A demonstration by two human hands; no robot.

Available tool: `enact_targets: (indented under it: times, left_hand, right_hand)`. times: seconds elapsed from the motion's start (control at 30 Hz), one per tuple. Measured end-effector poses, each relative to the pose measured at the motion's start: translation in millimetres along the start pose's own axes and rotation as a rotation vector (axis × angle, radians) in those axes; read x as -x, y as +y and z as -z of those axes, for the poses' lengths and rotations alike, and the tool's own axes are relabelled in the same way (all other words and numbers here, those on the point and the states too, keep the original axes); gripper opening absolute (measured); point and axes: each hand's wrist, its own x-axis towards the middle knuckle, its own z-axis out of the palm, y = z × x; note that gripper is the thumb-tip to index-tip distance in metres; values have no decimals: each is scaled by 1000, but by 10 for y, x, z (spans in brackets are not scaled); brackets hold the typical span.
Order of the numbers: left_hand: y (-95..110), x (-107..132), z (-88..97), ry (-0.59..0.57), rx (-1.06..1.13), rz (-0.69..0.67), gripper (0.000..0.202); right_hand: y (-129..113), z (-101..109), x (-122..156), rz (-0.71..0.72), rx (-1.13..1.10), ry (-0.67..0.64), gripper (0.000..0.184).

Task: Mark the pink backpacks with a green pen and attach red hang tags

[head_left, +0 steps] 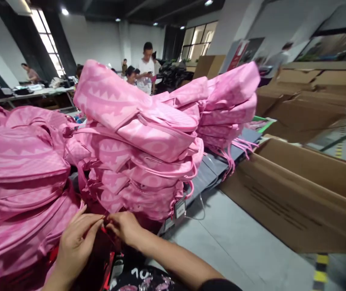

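My left hand [80, 234] and my right hand [124, 227] meet low in the view, both pinched closed with their fingertips nearly touching. Whatever small thing they hold between them is too small and dark to make out. Below the fingers lies something dark with red edges [110, 268], partly hidden by my left hand. Just beyond the hands rises a stack of pink patterned backpacks [142, 161], with a paper tag [180, 208] hanging at its lower right. Close to my left hand, more pink backpacks [21, 173] are piled up.
Another pink backpack stack [229, 105] stands farther back on the grey table [204, 176], straps dangling over the edge. A large open cardboard box [282, 198] sits on the floor at right, more boxes [309, 105] behind it. Several people, one in a white shirt [145, 76], are in the background.
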Motion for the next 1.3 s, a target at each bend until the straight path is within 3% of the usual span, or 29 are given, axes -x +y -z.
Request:
enact_targets:
  times: [0.07,0.13,0.17,0.2,0.27,0.37,0.43,0.57,0.7,0.8,0.97,1.03,1.13,1.27,1.3]
  left_hand:
    - [259,-305,-81,26,52,-115,13]
    - [528,-630,-185,41,94,-187,12]
    - [660,-797,-247,31,100,-215,12]
    - [788,-964,-315,14,88,-243,12]
    - [1029,-1286,-471,-57,0,-272,14]
    - [1331,-1681,-717,-190,-221,-229,16]
    - [1471,-1854,-854,-283,-344,-181,19]
    - [1603,-2002,-1041,-366,-437,-148,23]
    - [1662,-2063,-1199,-380,-357,-128,22]
    - [1684,-2130,-1308,-395,-146,-73,19]
    - [1546,-2165,-1279,-731,609,211,30]
    - [1448,-2134,-1195,-791,810,190,39]
    - [1352,-2038,-1098,-739,904,54,45]
    - [1375,-1870,-1135,-432,624,-114,19]
    - [1385,-1848,-1165,-396,526,-184,18]
  right_hand:
    - [-21,515,179,103,14,222,27]
    - [-9,1114,278,205,63,782,26]
    - [1,1400,284,202,134,985,25]
    - [11,1653,263,194,220,1114,28]
    - [29,2015,178,150,359,1187,35]
    - [64,2209,82,99,383,1081,29]
    - [114,2217,90,110,216,1004,29]
    - [282,2261,160,193,-184,846,37]
    - [401,2370,136,218,-290,710,37]
    - [395,2444,143,242,-158,756,27]
    - [329,2607,331,298,462,1064,26]
    - [335,2664,413,201,522,1073,24]
    - [359,2710,512,19,295,891,21]
    - [371,2769,619,-178,-313,422,43]
    - [373,2799,629,-200,-403,378,49]
